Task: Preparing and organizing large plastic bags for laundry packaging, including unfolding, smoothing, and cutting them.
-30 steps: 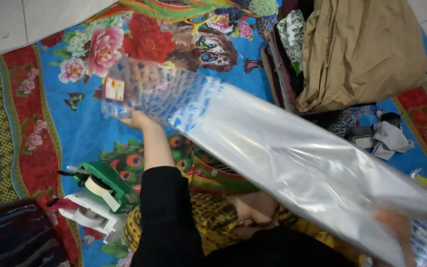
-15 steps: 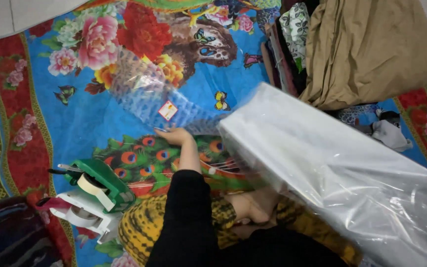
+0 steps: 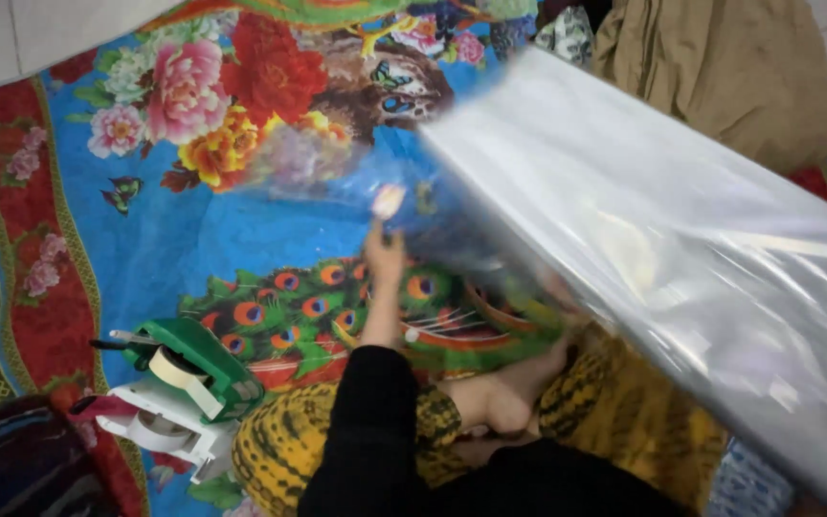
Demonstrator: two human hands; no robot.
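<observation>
Overhead, one left hand (image 3: 385, 257) pinches one clear plastic sheet (image 3: 681, 258), long axis running ten to four o'clock; two tape dispensers (image 3: 193, 369) lie at seven.

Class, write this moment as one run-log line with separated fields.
left hand: pinching clear bag | right hand: not seen | bag: lifted over floral mat | tape dispensers: lower left

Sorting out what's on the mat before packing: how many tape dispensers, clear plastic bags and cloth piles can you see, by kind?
Tape dispensers: 2, green tape dispenser and white tape dispenser
Clear plastic bags: 1, clear plastic bag, left hand at its blurred end
Cloth piles: 1, tan cloth pile
Total: 4
</observation>
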